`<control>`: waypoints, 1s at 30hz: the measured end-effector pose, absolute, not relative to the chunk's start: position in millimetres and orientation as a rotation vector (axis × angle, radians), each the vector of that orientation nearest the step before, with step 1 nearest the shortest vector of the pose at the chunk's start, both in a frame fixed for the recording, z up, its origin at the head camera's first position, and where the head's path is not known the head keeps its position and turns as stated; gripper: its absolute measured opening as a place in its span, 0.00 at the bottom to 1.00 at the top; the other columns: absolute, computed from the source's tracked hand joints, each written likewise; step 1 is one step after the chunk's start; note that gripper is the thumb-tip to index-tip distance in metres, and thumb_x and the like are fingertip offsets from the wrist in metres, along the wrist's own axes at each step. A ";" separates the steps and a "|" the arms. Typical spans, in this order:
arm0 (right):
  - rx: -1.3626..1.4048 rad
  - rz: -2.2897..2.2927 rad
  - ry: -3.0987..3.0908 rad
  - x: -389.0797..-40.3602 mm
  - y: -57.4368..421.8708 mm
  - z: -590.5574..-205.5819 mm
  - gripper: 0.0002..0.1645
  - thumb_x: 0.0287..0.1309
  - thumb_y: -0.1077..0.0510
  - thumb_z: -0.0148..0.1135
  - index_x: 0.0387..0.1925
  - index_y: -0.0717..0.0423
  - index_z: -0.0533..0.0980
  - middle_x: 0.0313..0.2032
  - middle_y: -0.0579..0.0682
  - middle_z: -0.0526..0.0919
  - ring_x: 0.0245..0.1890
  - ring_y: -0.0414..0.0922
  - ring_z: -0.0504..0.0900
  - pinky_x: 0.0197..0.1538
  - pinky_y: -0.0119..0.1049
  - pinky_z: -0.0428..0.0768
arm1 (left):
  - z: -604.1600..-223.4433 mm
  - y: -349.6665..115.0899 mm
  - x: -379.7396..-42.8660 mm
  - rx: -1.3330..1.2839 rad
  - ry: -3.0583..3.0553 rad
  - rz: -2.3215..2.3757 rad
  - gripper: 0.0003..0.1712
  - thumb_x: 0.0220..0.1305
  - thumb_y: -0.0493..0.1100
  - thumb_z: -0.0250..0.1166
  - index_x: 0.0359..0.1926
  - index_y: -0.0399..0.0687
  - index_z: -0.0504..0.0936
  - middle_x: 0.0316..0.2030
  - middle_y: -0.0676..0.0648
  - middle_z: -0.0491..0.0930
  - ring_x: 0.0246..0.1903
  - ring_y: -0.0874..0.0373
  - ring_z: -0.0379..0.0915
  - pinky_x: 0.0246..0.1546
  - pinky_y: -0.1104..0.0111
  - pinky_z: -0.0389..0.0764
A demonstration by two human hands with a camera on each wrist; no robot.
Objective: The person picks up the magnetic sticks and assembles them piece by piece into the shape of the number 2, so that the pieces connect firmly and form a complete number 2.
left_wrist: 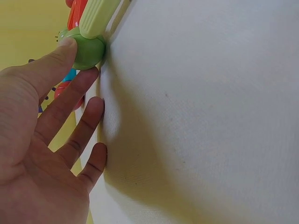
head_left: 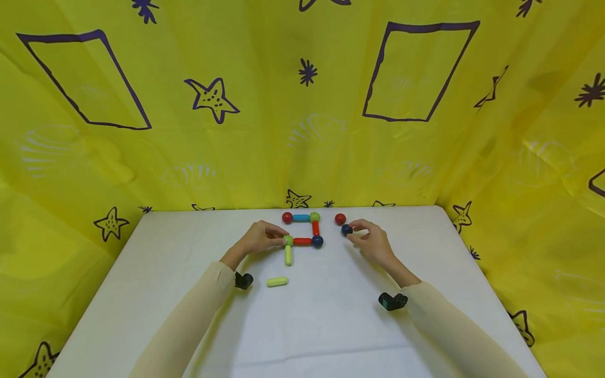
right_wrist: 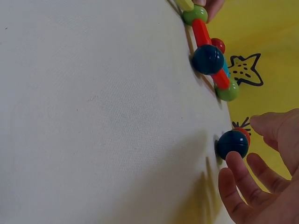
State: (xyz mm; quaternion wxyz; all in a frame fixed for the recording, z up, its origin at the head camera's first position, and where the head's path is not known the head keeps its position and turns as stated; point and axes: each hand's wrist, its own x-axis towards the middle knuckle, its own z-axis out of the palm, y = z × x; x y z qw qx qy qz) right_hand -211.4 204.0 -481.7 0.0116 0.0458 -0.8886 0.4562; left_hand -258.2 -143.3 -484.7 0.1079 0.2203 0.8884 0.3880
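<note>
My left hand (head_left: 261,237) pinches a light green ball (left_wrist: 88,51) between thumb and index finger, its other fingers spread. That ball is the corner of a joined shape of balls and rods. A pale yellow-green rod (head_left: 288,255) points toward me from it, and a red rod (head_left: 302,242) leads right to a dark blue ball (head_left: 317,241). My right hand (head_left: 373,242) is around a loose dark blue ball (right_wrist: 232,143). In the right wrist view a fingertip is right at this ball, while the thumb stands apart from it.
Another red rod (head_left: 315,228), a second green ball (head_left: 314,217), a blue rod (head_left: 301,218) and a red ball (head_left: 287,218) continue the shape. A loose red ball (head_left: 340,219) sits behind my right hand. Nearer lies a loose yellow-green rod (head_left: 277,282). Yellow curtain (head_left: 264,157) borders the white table (head_left: 359,320).
</note>
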 end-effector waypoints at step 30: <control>-0.090 1.229 -2.887 -234.0 188.6 -496.6 0.21 0.65 0.53 0.69 0.57 0.54 0.77 0.45 0.61 0.83 0.45 0.57 0.78 0.48 0.51 0.76 | -488.8 -145.3 -260.9 0.662 2.600 1.182 0.14 0.65 0.42 0.74 0.50 0.46 0.90 0.43 0.50 0.89 0.41 0.58 0.81 0.48 0.64 0.81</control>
